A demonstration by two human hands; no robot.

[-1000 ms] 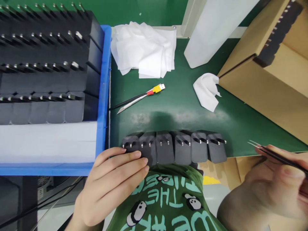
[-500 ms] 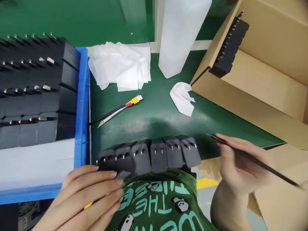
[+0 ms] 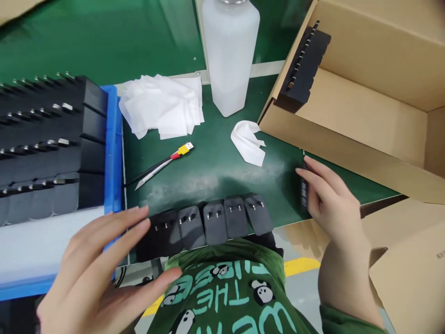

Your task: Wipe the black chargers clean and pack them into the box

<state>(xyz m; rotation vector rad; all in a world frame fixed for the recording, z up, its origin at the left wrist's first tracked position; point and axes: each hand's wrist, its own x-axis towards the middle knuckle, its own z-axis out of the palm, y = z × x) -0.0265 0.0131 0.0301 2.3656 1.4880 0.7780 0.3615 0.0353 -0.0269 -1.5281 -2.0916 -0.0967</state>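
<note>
My left hand [image 3: 104,273] is open, fingers and thumb apart, at the left end of a row of black plug adapters [image 3: 215,222] along the table's near edge. Their paired metal prongs point up and away. The leftmost adapters are in shadow, partly behind my fingers; I cannot tell whether I touch them. My right hand [image 3: 333,204] is closed on a slim black pointed tool [image 3: 303,192] with pale lettering and a thin tip, held right of the row. Its exact kind is unclear.
At left, a blue crate [image 3: 113,153] holds rows of adapters. White cloths [image 3: 163,104], a translucent bottle [image 3: 229,55], a crumpled cloth [image 3: 247,141] and a yellow-ended USB cable [image 3: 184,149] beside a pointed silver tool lie beyond. A cardboard box [image 3: 347,134] with adapters is at right.
My left hand has spread its fingers and drawn slightly left. My right hand has turned the black tool from slanting to nearly upright in view and moved farther up. The view has shifted.
</note>
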